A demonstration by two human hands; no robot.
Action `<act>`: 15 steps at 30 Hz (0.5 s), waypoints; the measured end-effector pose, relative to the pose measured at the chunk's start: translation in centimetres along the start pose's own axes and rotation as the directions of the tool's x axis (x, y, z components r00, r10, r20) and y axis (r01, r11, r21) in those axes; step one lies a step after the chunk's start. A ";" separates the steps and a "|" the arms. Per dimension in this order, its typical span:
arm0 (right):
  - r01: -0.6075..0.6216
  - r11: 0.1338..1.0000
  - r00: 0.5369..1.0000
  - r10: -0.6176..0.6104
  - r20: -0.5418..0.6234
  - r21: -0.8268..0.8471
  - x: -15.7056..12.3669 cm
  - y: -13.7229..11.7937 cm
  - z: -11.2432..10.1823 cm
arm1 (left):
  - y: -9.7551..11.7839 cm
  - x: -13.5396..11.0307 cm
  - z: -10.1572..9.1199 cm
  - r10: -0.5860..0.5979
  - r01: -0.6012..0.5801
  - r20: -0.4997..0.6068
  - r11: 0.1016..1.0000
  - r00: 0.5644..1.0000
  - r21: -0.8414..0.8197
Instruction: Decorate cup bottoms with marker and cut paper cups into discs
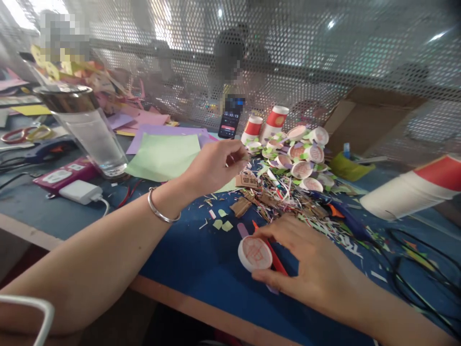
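Observation:
My right hand (306, 259) grips a cut-off paper cup bottom (255, 253) between thumb and fingers near the table's front edge. Red scribbles mark its round face, and a purple paper tab (243, 230) sticks out at its side. Behind it lies a thin red-orange stick-like thing (279, 262); whether my hand touches it I cannot tell. My left hand (219, 166), with a silver bangle at the wrist, reaches over the paper scraps with thumb and fingers pinched together. What sits in the pinch, if anything, is too small to make out. Beyond it is a pile of similar cup bottoms (300, 169) with green and purple tabs.
Paper cups (275, 122) stand behind the pile; stacked cups (406, 192) lie at right. A glue gun (345, 218), black cables and scraps (288, 202) spread nearby. Left are a water tumbler (90, 129), green paper (165, 156), a power strip (66, 173) and scissors (27, 134). A phone (230, 117) leans on perforated metal.

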State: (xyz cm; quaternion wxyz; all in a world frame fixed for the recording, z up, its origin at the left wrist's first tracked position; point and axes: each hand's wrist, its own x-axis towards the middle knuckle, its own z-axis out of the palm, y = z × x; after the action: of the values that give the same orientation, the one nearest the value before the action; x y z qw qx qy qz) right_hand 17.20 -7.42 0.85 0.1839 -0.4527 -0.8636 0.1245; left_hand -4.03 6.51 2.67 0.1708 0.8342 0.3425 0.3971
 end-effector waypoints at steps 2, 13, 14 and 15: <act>0.056 0.998 0.998 -0.055 0.011 -0.024 0.0 0.2 0.1 | -0.3 0.2 0.1 -0.047 0.046 -0.020 0.997 0.999 -0.065; -0.207 0.961 0.977 0.192 -0.096 -0.183 -1.0 4.0 -3.0 | 0.0 0.3 1.6 -0.361 0.346 0.073 0.787 0.930 -0.511; -0.234 0.955 0.970 0.218 -0.108 -0.183 -1.0 4.2 -3.2 | 0.0 0.3 1.8 -0.380 0.362 0.081 0.765 0.921 -0.533; -0.259 0.949 0.964 0.241 -0.114 -0.181 -1.1 4.4 -3.3 | 0.0 0.3 1.9 -0.395 0.378 0.094 0.741 0.914 -0.555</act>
State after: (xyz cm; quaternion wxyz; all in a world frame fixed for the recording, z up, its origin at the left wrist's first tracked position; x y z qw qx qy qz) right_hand 22.47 -5.67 1.92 0.1603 -0.5794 -0.7980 0.0413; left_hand -2.37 6.71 1.68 0.4819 0.6512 0.3779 0.4482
